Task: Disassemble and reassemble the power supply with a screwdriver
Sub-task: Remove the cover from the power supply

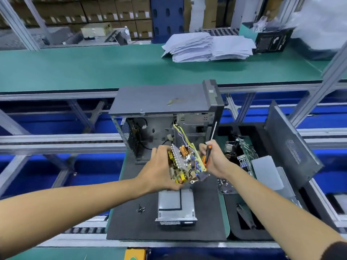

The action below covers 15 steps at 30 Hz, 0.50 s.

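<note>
Both forearms reached up-frame to hold the circuit board (185, 164) above the metal casing (175, 205), left hand (159, 169) gripping its left edge, right hand (214, 160) also clutching the upright screwdriver (209, 145).

Two hands are at work: the left hand (159, 169) and the right hand (214, 158). Between them is one circuit board (187, 164). There is one screwdriver (208, 151). One open computer case (163, 117) stands on one dark mat (131, 222), with one metal housing (176, 207) and one small cluster of screws (140, 208), too small to count. Two stacks of paper (206, 46) lie on the far bench. One side panel (289, 145) leans at the right.
</note>
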{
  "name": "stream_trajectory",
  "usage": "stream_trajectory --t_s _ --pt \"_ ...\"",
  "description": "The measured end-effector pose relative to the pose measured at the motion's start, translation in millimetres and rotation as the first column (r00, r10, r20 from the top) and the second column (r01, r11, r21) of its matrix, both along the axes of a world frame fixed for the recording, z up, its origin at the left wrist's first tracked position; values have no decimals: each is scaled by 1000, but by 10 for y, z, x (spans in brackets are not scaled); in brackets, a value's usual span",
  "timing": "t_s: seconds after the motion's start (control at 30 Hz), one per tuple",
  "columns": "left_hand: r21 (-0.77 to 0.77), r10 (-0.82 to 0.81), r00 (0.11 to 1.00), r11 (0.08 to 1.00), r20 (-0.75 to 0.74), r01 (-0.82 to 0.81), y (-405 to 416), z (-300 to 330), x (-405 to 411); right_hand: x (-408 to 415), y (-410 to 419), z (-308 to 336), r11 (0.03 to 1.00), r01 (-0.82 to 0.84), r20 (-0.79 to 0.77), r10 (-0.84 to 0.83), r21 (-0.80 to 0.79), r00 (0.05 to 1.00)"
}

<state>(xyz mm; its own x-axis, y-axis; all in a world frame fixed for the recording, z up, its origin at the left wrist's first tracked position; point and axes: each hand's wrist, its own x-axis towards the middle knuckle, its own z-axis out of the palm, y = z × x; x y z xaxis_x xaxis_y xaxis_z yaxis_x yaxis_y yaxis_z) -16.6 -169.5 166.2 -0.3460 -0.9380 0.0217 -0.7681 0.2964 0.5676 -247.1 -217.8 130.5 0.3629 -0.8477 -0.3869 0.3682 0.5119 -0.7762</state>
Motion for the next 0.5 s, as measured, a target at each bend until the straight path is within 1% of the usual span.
stream_trajectory --t_s 0.1,0.17,0.23,0.37,0.43,0.5 --pt "-15 -8 1000 1000 22 8 84 -70 74 190 -153 59 999 -10 123 16 -49 992" --pt "-31 1 1000 1000 23 0 139 -92 118 332 -200 69 996 -36 156 49 -86 987" --pt "-32 14 999 999 32 -13 207 -129 173 471 -194 46 995 -19 90 28 -98 996" --pt "16 83 996 996 45 -83 350 -232 274 722 -204 66 983 134 -118 -148 -123 982" --pt "26 112 990 993 82 -114 384 -271 308 854 -202 116 980 131 -229 -163 -150 960" --pt "35 135 983 989 123 -140 398 -322 355 991 -176 138 981 65 -304 -119 -182 945"
